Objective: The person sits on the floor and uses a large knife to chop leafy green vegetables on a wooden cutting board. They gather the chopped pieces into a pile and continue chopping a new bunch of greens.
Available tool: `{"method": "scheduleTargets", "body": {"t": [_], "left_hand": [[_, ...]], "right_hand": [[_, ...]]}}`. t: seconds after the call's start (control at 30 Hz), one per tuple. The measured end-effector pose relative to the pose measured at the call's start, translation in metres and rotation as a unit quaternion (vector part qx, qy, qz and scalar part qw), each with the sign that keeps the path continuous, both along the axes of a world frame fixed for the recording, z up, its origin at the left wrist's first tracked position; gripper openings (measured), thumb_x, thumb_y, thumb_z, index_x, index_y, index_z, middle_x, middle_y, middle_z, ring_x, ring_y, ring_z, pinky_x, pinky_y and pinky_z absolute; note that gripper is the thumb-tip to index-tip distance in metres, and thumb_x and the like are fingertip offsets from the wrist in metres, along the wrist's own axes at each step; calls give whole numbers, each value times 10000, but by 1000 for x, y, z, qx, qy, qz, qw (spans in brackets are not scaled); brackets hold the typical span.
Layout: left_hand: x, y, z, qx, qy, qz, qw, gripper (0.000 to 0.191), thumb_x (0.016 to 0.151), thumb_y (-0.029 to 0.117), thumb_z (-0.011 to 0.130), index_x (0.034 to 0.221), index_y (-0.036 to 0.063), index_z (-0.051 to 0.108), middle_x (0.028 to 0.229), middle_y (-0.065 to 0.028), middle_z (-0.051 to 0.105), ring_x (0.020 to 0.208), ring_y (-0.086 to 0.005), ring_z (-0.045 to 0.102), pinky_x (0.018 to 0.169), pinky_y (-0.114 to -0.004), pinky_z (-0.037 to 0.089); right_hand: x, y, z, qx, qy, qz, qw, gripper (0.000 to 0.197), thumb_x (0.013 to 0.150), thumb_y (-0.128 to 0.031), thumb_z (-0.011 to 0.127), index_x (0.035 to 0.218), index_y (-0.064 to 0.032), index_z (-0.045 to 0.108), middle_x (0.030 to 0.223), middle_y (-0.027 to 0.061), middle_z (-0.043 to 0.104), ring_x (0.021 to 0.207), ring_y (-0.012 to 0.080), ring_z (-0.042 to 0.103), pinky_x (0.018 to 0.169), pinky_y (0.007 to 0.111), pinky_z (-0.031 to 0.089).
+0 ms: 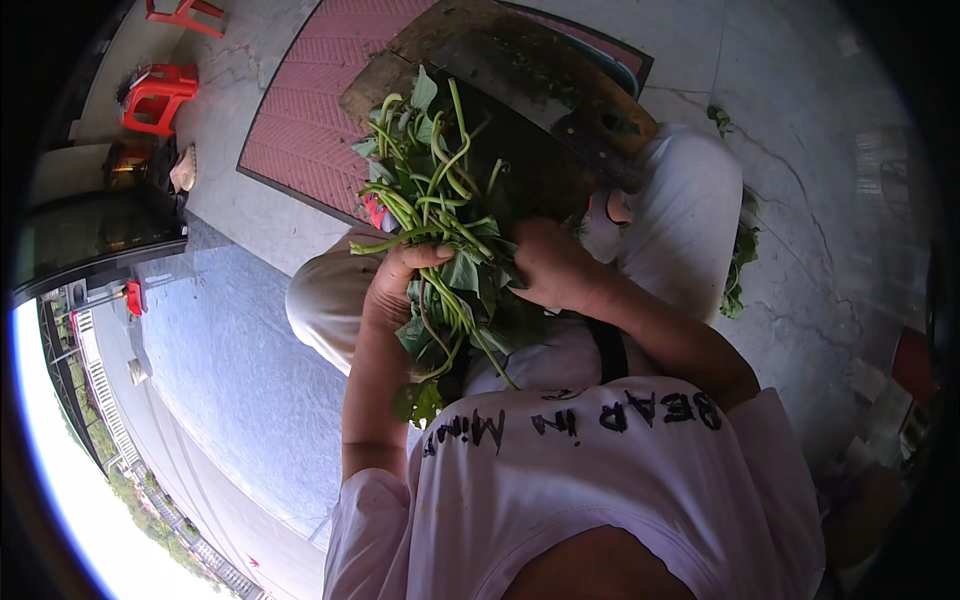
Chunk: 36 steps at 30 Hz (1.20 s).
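A bunch of leafy green vines (450, 202), perhaps sweet potato greens, lies over my lap, its cut stems fanned toward the board. My left hand (409, 274) is closed around the stems, thumb on top. My right hand (559, 266) grips the leaves on the bunch's right side; its fingertips are partly lost in shadow and foliage. Beyond the hands is a wooden cutting board (442, 34) with chopped green bits. Across the board rests a broad-bladed kitchen knife (499, 79), its dark handle (589, 142) toward my right knee.
Under the board spreads a pink ribbed mat (292, 127) with a dark border. Loose leaves (741, 262) lie on the stone floor right of my knee, and a smaller leaf scrap (720, 120) farther off. Red plastic stools (161, 97) stand at the far left.
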State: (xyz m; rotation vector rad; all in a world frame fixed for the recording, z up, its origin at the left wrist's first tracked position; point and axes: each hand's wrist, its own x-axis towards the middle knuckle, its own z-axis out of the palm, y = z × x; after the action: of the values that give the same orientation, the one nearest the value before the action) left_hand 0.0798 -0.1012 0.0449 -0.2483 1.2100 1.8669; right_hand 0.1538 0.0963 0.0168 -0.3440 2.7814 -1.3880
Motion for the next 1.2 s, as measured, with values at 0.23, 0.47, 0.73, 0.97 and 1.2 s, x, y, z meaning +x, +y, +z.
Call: {"method": "scheduleTargets", "body": {"t": [0.23,0.47,0.73,0.97,1.2], "left_hand": [[7,8,1,-99,176,-26,979,506,674,12,756,1138,23,556,981,-43,627,889,-154,608,817,-293,506],[-15,29,8,-190,463,-102,860,387,658,2,754,1017,-4,609,919,-64,669,804,-144,622,761,-290,506],[-73,60,47,-530,596,-224,561,598,612,239,807,1104,25,542,972,-210,678,919,-385,661,811,-457,529],[-86,82,14,-616,597,-290,425,401,731,221,690,1050,41,528,941,-202,667,897,-361,675,812,-421,529],[-83,74,8,-583,616,-270,455,644,690,236,755,1204,16,436,939,-218,648,912,-398,652,788,-458,526]], "right_hand": [[0,-1,15,29,66,-15,997,146,765,-209,637,846,-91,666,731,141,655,664,365,641,587,464,522],[-4,12,3,15,63,-17,998,205,765,-147,658,943,-47,645,846,165,667,751,383,645,659,459,522],[-8,71,30,-23,-34,-127,991,218,863,-88,619,1060,3,636,881,149,678,769,268,671,703,348,516],[-51,67,61,178,280,-144,932,616,703,-238,797,1237,-84,532,1213,97,529,1135,261,529,922,367,473],[-119,49,-6,248,286,-34,925,727,808,-532,650,1315,-40,482,1317,109,528,1315,254,403,1112,408,294]]}}
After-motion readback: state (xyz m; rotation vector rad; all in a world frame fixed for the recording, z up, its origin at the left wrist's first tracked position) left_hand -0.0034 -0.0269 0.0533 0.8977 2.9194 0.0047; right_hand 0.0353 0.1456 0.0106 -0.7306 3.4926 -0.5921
